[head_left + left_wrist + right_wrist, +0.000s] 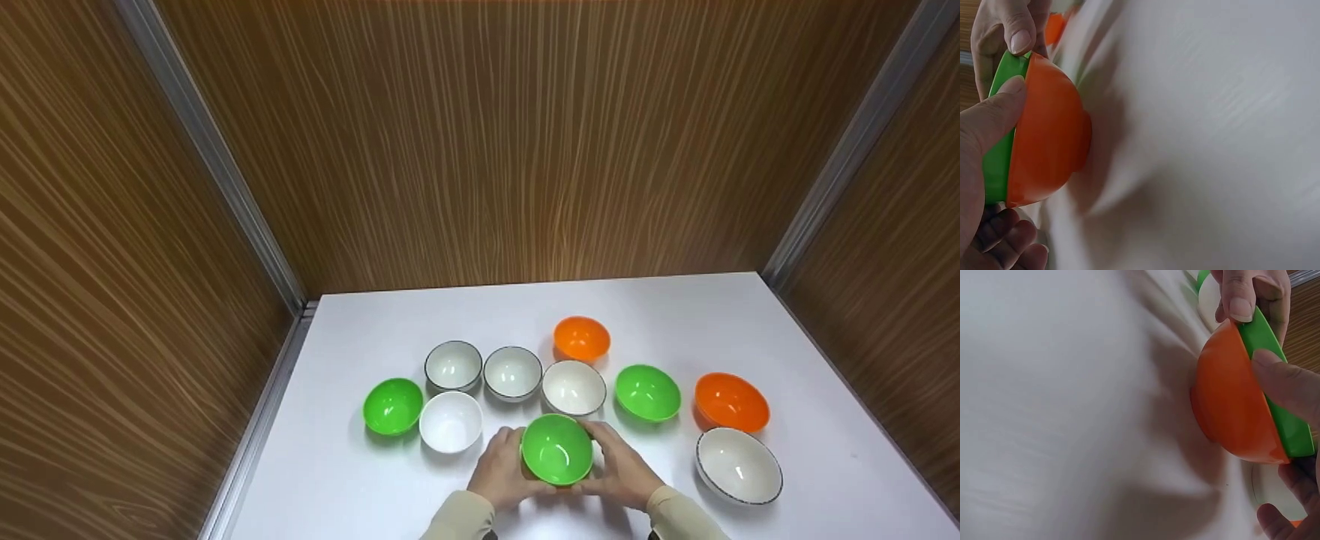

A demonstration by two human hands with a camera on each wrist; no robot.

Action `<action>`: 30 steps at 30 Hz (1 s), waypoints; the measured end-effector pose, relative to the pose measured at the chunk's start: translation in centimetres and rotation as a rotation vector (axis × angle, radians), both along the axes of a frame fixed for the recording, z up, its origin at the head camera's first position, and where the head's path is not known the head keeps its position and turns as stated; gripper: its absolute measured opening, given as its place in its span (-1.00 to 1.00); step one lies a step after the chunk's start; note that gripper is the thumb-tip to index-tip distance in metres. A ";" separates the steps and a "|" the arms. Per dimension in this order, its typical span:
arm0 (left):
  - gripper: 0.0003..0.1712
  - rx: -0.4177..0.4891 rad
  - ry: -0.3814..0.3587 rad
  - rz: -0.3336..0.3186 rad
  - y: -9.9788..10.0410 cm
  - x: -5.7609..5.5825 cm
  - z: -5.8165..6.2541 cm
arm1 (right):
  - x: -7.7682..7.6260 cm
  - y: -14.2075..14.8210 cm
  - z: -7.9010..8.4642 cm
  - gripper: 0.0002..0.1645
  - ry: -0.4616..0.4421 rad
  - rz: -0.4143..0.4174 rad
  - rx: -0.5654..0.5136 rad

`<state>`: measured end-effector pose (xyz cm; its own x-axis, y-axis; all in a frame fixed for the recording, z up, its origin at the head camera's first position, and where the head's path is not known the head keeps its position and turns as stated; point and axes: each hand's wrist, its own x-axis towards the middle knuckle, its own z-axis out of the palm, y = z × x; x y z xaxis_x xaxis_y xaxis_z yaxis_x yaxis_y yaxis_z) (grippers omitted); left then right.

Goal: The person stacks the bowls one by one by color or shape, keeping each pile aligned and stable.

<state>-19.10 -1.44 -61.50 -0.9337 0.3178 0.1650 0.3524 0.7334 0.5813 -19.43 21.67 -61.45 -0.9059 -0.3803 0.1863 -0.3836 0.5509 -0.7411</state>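
Here, at the near edge of the white table (750,307), the left hand (501,471) and right hand (621,471) curl their fingers around a green bowl (556,448) nested in an orange bowl (1050,140), thumbs pressed on the rims. Just beyond sit white bowls (574,387), two more green bowls (648,392) and, farthest back, a small orange bowl (581,338) near the wood-grain wall (525,150)

Green bowl (556,448) nested in orange bowl (1050,135), lifted
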 end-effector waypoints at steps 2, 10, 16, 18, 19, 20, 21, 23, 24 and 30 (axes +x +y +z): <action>0.12 0.002 -0.002 0.001 -0.1 -0.2 -0.1 | -0.1 -0.1 0.0 0.26 -0.001 -0.003 0.004; 0.12 0.011 -0.028 -0.004 -0.3 -0.2 -0.3 | -0.2 -0.2 -0.2 0.26 0.003 0.003 0.009; 0.15 0.004 -0.037 -0.011 -0.3 -0.1 -0.3 | 0.0 -0.1 -0.3 0.27 0.016 -0.011 0.040; 0.14 0.004 -0.036 -0.012 -0.2 -0.1 -0.4 | 0.0 0.0 -0.4 0.28 0.027 -0.014 0.041; 0.14 0.005 -0.037 -0.011 -0.2 -0.1 -0.4 | 0.0 0.0 -0.4 0.28 0.034 -0.014 0.038; 0.14 0.006 -0.036 -0.009 -0.2 -0.1 -0.5 | 0.0 0.0 -0.4 0.29 0.042 -0.014 0.035; 0.14 0.008 -0.037 -0.007 -0.2 -0.1 -0.5 | 0.0 0.0 -0.5 0.29 0.051 -0.014 0.033; 0.13 0.012 -0.035 -0.002 -0.1 -0.1 -0.6 | 0.0 -0.1 -0.5 0.29 0.057 -0.015 0.021; 0.13 0.014 -0.032 0.000 -0.1 -0.1 -0.6 | 0.1 -0.1 -0.6 0.29 0.058 -0.015 0.015; 0.11 0.013 -0.012 0.000 -0.1 -0.1 -0.7 | 0.1 -0.1 -0.6 0.30 0.034 -0.010 -0.011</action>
<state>-19.17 -1.51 -62.19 -0.9356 0.3157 0.1579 0.3453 0.7259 0.5948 -19.35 21.58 -62.02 -0.9027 -0.3694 0.2207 -0.4031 0.5467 -0.7339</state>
